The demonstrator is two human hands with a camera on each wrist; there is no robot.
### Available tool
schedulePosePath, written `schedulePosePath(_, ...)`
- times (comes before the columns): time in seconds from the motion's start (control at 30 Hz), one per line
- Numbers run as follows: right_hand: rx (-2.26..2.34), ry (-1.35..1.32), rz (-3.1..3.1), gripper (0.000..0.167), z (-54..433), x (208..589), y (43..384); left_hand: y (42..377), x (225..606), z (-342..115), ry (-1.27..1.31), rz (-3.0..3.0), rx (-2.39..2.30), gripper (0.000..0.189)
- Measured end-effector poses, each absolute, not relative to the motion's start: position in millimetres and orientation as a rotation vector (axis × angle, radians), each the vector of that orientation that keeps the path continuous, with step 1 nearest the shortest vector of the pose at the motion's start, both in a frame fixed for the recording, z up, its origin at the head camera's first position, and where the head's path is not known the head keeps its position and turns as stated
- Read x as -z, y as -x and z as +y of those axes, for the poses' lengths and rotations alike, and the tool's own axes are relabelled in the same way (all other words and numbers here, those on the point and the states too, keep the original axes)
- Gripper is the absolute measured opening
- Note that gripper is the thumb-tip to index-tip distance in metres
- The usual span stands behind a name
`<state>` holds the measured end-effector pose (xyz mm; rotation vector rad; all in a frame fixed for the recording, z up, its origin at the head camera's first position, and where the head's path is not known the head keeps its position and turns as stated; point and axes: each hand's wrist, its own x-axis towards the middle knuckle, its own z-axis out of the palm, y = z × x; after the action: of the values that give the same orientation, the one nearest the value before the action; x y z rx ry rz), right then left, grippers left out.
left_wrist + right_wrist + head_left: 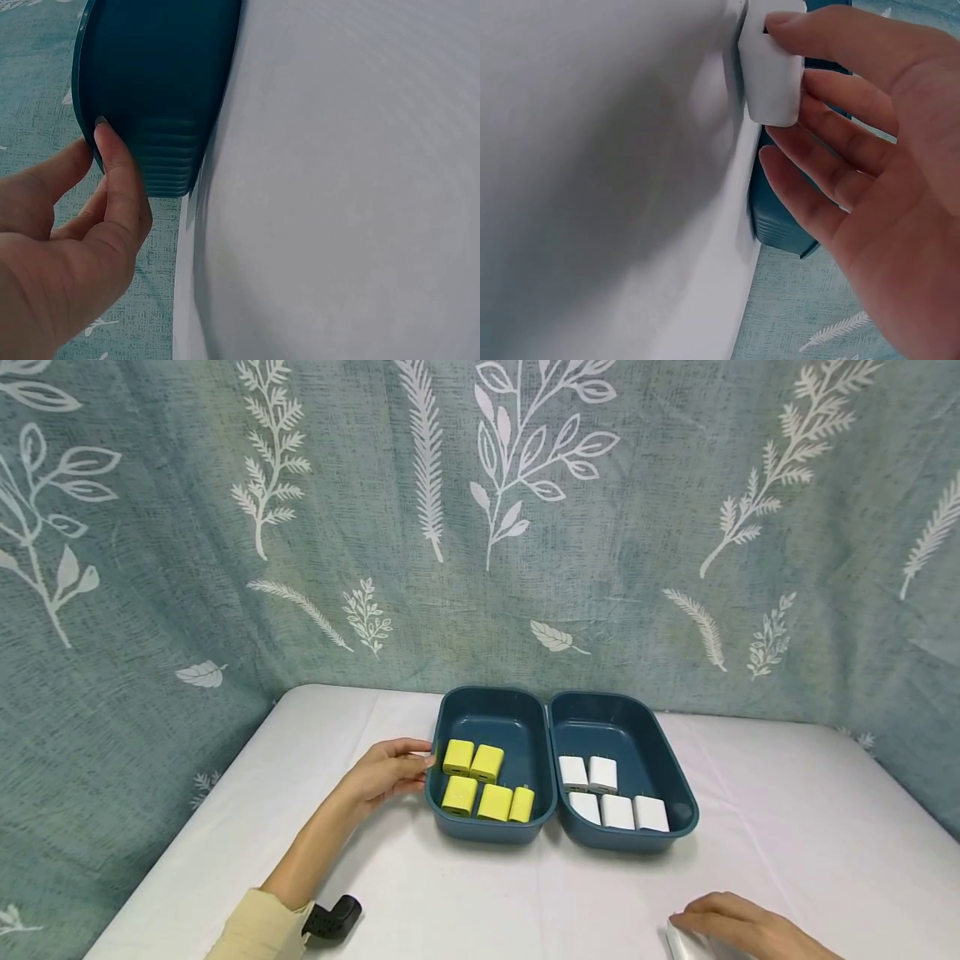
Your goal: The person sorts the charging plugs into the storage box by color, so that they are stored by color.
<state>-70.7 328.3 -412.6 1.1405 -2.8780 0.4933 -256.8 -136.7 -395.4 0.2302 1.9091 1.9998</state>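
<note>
My left hand [386,772] grips the left rim of a dark blue tray [491,835] that holds several yellow charger plugs [459,795]. In the left wrist view, its fingertips [111,142] press against the tray's side wall, right at the rim. At the lower right of the head view, my right hand [742,927] holds a white charger plug [686,943] close over the table. The right wrist view shows this white plug [772,79] pinched between thumb and fingers, the lower fingers loosely curved beneath it.
Beside the left tray stands a second dark blue tray [637,841], with several white charger plugs [617,812] in its front part. Both sit on a white-covered table [465,902]. A leaf-patterned green-grey curtain [637,552] hangs behind. A black device [335,918] is at the left wrist.
</note>
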Motion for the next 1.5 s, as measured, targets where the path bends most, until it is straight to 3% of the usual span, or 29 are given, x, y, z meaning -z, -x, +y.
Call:
schedulePosePath(0.3,-0.535,-1.08,-2.857,0.044,322.0,409.7,68.9,257.1,393.7,-136.2,-0.235,1.896,-2.005,0.044)
schedulePosePath(1.0,-0.654,-1.338,-2.615,0.05,280.7,389.8,74.7,256.2,395.8,-137.2,-0.244,1.9,-2.011,0.044)
schedulePosePath(1.27,-0.797,-1.517,-2.298,0.068,273.8,384.3,83.9,256.3,398.3,-137.3,-0.236,1.898,-2.006,0.044)
schedulePosePath(1.5,-0.788,-1.44,-2.299,0.057,266.6,377.4,84.4,257.0,396.9,-137.2,-0.241,1.895,-2.009,0.044)
